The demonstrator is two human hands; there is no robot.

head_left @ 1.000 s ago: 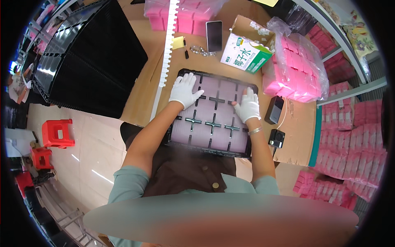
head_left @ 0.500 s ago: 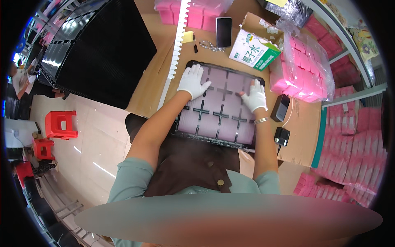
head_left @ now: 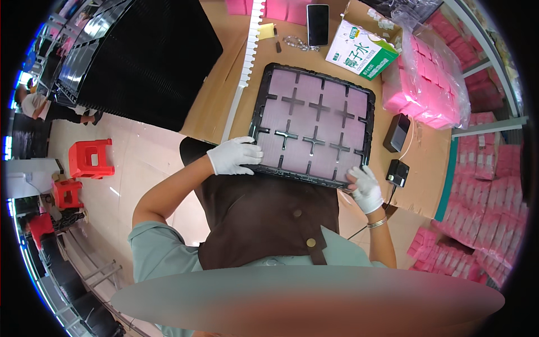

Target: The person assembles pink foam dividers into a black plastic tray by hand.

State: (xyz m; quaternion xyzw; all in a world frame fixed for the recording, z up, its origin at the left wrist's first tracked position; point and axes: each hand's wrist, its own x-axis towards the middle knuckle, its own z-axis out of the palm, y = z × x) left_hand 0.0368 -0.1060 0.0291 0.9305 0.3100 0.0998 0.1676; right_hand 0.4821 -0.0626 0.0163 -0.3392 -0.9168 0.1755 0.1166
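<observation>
A square black plastic tray [head_left: 368, 135] lies on the table in front of me. Cross-shaped black ribs divide it, and a pale pink-violet surface shows between them. My left hand [head_left: 234, 156], in a white glove, holds its near left corner, fingers reaching onto the rim. At the near right corner my right hand [head_left: 366, 190] grips the edge. That glove leaves one digit bare, and this digit rests at the rim. The undersides of both hands are hidden. A bracelet [head_left: 377, 222] circles my right wrist.
A tall black stack of trays [head_left: 146, 62] stands left, beside a white notched strip [head_left: 245, 67]. Behind are a phone [head_left: 318, 25] and a white-green carton [head_left: 359, 50]. To the right lie pink blocks in plastic [head_left: 421, 90], a black device [head_left: 397, 133] and a charger [head_left: 397, 173].
Both hands have moved from the tray's upper part toward me, down to its near corners. The view has shifted slightly; the tray keeps its place on the table.
</observation>
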